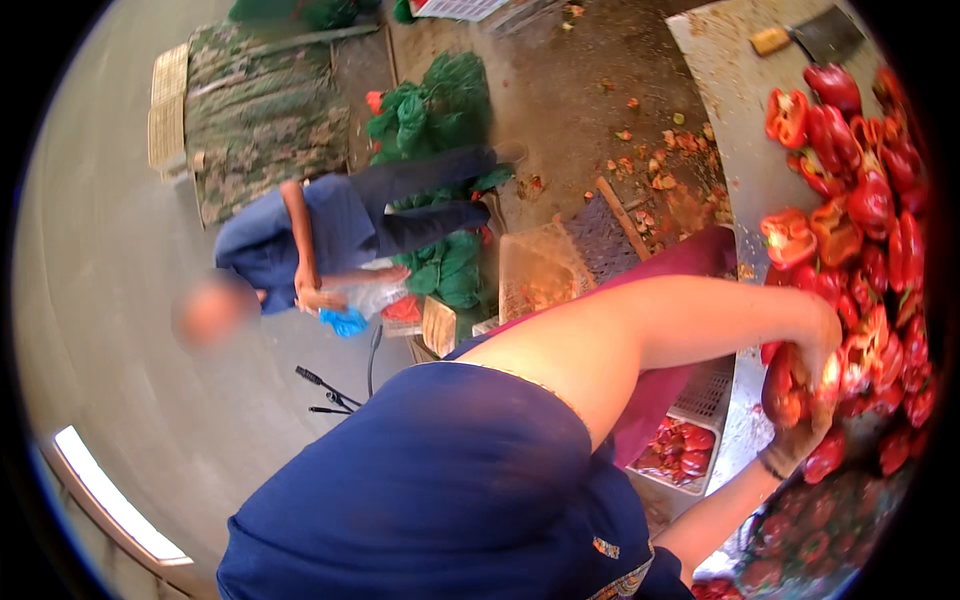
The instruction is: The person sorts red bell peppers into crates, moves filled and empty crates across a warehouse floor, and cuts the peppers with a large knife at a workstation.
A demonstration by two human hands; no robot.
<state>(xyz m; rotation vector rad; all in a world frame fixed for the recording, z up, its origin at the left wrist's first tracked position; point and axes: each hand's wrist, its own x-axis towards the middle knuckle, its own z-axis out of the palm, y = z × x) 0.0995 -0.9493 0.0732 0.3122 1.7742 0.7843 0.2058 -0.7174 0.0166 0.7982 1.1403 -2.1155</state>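
Note:
My left hand (818,325) reaches over the metal table with its wrist bent and its fingers curled on a red bell pepper (786,385). From below, my right hand (797,447), with a dark band at the wrist, is closed on the same pepper. Part of the fingers is hidden, and glare blurs the spot between the hands. Beside and beyond them spreads a heap of red bell peppers (868,200), some whole, some cut into open halves. Next to my right forearm, more red peppers show through a clear plastic bag (815,535).
A cleaver (825,38) with a wooden handle lies on the table (715,60). A crate of red peppers (682,450) stands beside the table. Pepper scraps (660,170) litter the floor near green net sacks (440,100). Another person (330,225) holds clear and blue plastic.

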